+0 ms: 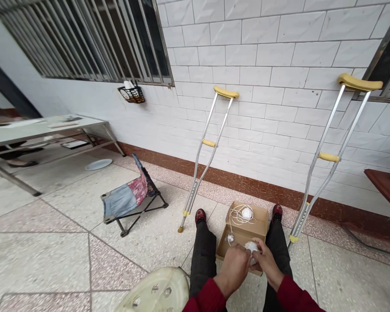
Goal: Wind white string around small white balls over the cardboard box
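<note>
Both hands meet in front of me over an open cardboard box (262, 216). My left hand (235, 263) and my right hand (267, 260) have their fingers closed around a small white crumpled bundle (251, 247). Whether it is cord or thin plastic I cannot make out. A ball of white cord (247, 213) lies on the box's raised flap, with loose loops around it. One strand runs down to a smaller white clump (230, 238) inside the box, left of my hands. The fingertips are partly hidden by the bundle.
One crutch (209, 143) leans on the tiled wall ahead, another crutch (328, 157) on the right. A low folding chair (125, 199) stands to the left, near a long table (48, 130). A pale plastic stool (159, 292) is by my left leg. Another person's foot shows under the table.
</note>
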The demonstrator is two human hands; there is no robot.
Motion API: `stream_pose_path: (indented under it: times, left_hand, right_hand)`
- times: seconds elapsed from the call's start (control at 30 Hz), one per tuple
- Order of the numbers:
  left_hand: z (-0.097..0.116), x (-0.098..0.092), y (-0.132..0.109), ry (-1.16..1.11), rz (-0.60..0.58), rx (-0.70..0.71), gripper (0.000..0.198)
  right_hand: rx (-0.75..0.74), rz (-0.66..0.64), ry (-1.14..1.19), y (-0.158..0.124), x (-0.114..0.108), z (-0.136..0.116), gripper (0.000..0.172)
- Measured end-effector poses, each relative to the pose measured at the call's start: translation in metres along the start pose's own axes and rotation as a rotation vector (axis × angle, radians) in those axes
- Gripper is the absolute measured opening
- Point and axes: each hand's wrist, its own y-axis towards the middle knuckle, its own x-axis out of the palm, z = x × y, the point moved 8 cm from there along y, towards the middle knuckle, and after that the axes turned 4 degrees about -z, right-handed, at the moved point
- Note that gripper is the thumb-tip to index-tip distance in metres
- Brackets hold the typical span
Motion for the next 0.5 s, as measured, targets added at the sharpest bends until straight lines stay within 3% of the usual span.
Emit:
stream_pose_path:
  times: [0.07,0.13,0.23,0.33,0.5]
  left_hand:
    - [-0.004,0.011,-0.012,-0.052,0.022,-0.094,0.024]
    - [-0.004,0.024,-0.022,-0.144,0.018,-0.120,0.021]
    - [-0.004,0.048,-0.034,-0.297,-0.077,-0.126,0.021]
    - [-0.012,0.070,-0.042,-0.431,-0.176,-0.156,0.027]
    - [-0.041,0.073,-0.035,-0.385,-0.158,-0.160,0.025]
  right_hand:
    - [-0.044,0.043,-0.016,0.006,-0.002,-0.007,0.045]
    - [0.003,0.071,0.039,0.006,-0.002,-0.004,0.049]
    - [0.102,0.065,0.148,-0.003,0.000,-0.002,0.051]
    - [0.043,0.021,0.121,-0.018,0.001,-0.019,0.046]
    - [-0.009,-0.085,-0.095,-0.051,0.009,-0.034,0.037]
